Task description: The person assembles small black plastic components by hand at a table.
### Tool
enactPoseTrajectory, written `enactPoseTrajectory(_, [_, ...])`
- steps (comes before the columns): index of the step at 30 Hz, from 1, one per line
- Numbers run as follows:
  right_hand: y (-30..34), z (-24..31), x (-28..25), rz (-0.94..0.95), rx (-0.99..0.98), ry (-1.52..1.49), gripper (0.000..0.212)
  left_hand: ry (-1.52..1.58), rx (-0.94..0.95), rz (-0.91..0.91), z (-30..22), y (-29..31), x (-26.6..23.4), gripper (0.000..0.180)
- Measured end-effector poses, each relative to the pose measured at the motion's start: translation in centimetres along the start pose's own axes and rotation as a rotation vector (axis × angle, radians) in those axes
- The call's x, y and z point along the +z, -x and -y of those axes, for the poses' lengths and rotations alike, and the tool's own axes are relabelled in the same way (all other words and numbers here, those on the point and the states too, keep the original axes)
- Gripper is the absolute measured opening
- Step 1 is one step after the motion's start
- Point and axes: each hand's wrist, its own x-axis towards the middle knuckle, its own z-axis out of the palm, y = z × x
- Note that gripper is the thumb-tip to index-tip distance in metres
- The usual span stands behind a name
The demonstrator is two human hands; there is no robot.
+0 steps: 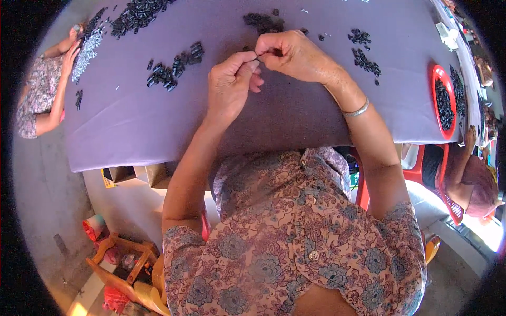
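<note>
My left hand (231, 84) and my right hand (298, 57) meet above the table, fingertips pinched together. Between them is a tiny dark piece (257, 58), mostly hidden by the fingers, so its exact kind does not show. A pile of small black parts (265, 22) lies just beyond my hands. Left of my left hand is a loose group of short black cylindrical parts (171, 72). To the right of my right hand, small black pieces (365, 62) lie in a scattered strip.
A purple cloth (126, 126) covers the table. At the far left lie a large black heap (138, 16) and silvery small parts (87, 55), where another person's hands (71, 55) work. A red tray (445, 100) of black pieces stands at the right edge, near another seated person (466, 184).
</note>
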Motion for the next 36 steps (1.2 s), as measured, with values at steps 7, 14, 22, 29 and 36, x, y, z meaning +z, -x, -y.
enactPoseTrajectory(7, [-0.5,0.5,-0.2,-0.038,-0.029,0.063,0.011,-0.043,-0.023,0.004,-0.5,-0.3,-0.1,0.019])
enactPoseTrajectory(14, [-0.3,1.8,-1.6,-0.007,0.141,-0.414,0.018,0.173,-0.066,0.032,-1.1,-0.3,-0.3,0.017])
enactPoseTrajectory(22, [-0.1,2.0,-0.7,0.041,0.462,-0.621,0.050,0.328,-0.022,0.018,-1.4,-0.4,-0.6,0.014])
enactPoseTrajectory(29, [0.3,2.1,0.8,0.035,0.434,-1.112,0.030,0.262,0.317,0.002,-1.8,-0.3,0.6,0.014])
enactPoseTrajectory(36, [0.4,2.8,1.5,0.009,0.309,-1.336,0.031,0.289,0.437,0.013,-2.4,0.1,0.9,0.018])
